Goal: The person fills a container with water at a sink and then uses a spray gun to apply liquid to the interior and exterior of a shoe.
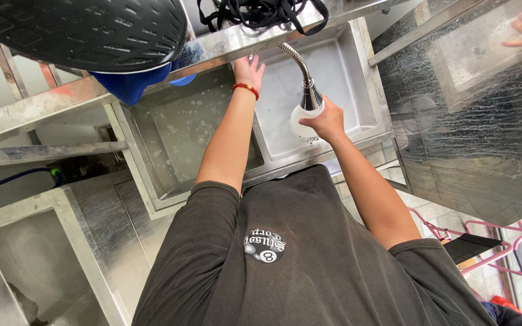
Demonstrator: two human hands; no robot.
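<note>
two hands over a steel sink (367, 90) with two basins: the right hand (327, 119) closed around one spray head (306, 115), the left hand (249, 72) seemingly on the tap handle, its grip unclear.

Glossy steel sink (367, 90), ribbed metal hose (296, 57)
</note>
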